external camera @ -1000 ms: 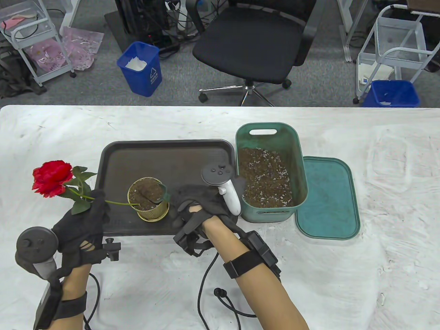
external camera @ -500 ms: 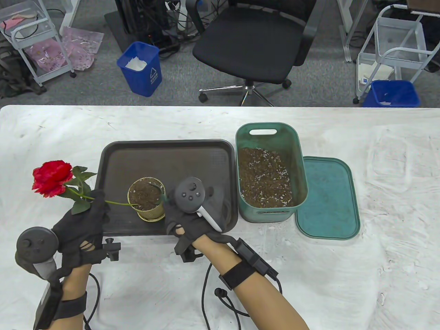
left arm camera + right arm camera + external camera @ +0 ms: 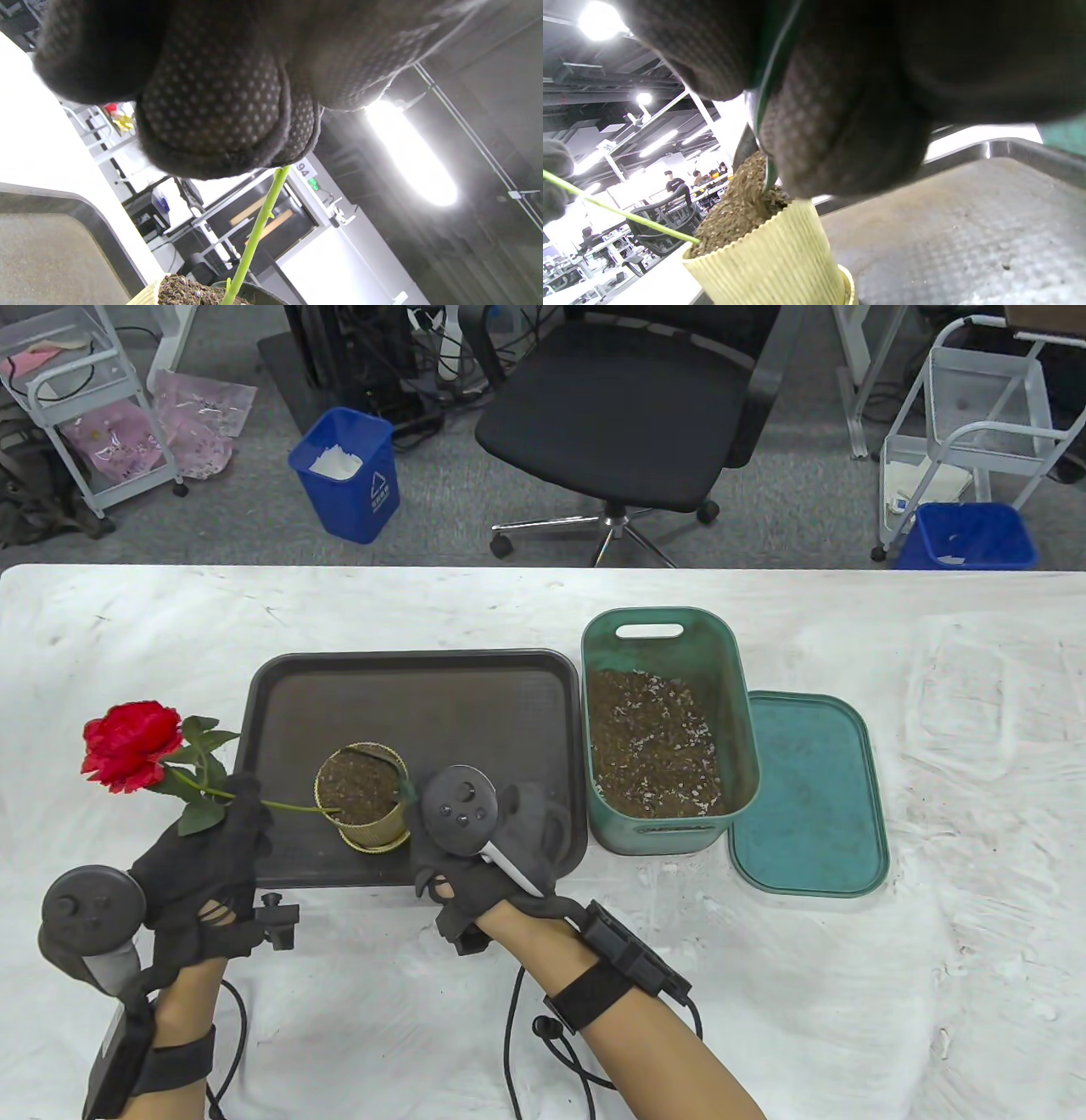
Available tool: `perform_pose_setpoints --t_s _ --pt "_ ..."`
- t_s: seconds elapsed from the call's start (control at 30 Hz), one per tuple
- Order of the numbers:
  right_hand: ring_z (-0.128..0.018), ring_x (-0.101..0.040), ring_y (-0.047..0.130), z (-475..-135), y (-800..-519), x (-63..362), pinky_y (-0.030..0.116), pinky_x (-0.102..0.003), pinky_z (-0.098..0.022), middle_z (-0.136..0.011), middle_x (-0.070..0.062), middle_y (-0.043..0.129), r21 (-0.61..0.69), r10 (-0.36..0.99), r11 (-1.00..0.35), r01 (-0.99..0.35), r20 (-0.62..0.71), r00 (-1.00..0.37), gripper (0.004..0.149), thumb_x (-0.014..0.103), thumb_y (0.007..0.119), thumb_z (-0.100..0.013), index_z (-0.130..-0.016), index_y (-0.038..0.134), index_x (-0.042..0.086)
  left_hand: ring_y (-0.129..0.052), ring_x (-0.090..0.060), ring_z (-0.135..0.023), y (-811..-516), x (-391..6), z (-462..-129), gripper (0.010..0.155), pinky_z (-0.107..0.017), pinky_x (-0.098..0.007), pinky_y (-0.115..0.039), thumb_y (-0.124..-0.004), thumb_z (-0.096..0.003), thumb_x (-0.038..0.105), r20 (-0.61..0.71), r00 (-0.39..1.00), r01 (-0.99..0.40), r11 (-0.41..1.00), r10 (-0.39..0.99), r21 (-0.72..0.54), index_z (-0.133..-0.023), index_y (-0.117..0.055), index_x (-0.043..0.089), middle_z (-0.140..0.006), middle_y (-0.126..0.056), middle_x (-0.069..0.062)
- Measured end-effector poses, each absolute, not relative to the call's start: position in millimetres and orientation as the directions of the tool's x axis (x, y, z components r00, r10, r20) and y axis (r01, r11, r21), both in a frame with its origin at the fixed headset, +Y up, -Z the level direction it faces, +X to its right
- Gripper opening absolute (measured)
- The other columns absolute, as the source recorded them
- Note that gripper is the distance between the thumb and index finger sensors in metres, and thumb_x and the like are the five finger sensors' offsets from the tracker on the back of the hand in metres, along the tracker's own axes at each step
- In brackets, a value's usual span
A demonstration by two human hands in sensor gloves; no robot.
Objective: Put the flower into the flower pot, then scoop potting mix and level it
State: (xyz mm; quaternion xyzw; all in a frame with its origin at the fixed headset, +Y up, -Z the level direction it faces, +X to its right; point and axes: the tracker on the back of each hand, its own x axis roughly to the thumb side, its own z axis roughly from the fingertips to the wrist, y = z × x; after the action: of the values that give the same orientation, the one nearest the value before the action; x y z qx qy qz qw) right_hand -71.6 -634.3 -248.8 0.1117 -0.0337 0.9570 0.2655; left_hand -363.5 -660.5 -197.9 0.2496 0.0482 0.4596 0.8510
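A red rose (image 3: pixel 129 741) leans out to the left, its green stem (image 3: pixel 293 808) running into the yellow ribbed flower pot (image 3: pixel 366 831) on the dark tray (image 3: pixel 407 678). My left hand (image 3: pixel 222 824) pinches the stem beside the tray's left edge; its gloved fingers (image 3: pixel 212 106) close on the stem (image 3: pixel 258 220). My right hand (image 3: pixel 501 848) sits just right of the pot and grips a green scoop (image 3: pixel 400 785). The scoop's blade (image 3: pixel 747 146) digs into the heaped potting mix (image 3: pixel 736 207) in the pot (image 3: pixel 772 262).
A green bin (image 3: pixel 730 687) holding potting mix (image 3: pixel 653 738) stands right of the tray, with its green lid (image 3: pixel 806 797) lying flat further right. White cloth covers the table (image 3: pixel 933 687). An office chair (image 3: pixel 619 415) stands behind the far edge.
My right hand has moved left from the green bin to the pot's right side and turned over, bringing the scoop onto the soil. The left hand and rose stayed put.
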Motion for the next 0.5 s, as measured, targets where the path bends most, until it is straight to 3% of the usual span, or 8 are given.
perform_pose_setpoints --t_s 0.5 --pt "-0.025 -0.028 0.108 -240 -632 -79 0.096 -0.039 -0.011 -0.06 -0.013 0.101 -0.216 0.243 -0.92 -0.328 0.341 -0.908 0.052 0.031 0.084 -0.038 -0.085 0.079 0.009 -0.113 -0.013 -0.022 -662 -363 -198 0.041 -0.024 -0.032 -0.096 -0.089 -0.0415 0.045 0.15 0.574 -0.758 0.453 0.805 0.468 -0.075 -0.096 0.023 -0.055 -0.108 0.003"
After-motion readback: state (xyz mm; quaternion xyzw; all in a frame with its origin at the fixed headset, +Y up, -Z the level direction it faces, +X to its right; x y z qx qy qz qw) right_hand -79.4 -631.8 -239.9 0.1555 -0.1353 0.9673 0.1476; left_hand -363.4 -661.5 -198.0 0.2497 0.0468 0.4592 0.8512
